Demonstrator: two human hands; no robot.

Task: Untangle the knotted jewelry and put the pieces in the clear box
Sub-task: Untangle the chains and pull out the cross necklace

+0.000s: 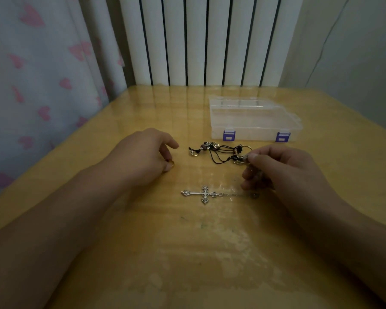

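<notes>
Closed clear plastic box with purple latches (254, 121) holds nothing visible. Before it: black-cord charm tangle (218, 151) pinched by right hand (283, 170); left hand (143, 155) pinches gold ring (171, 163); silver cross pendant (204, 194) freed.

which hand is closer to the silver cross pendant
Right. The right hand sits just above the pendant's chain end, fingers pinching the black cord tangle. The left hand rests further off, up and to the left of the silver cross pendant.
</notes>
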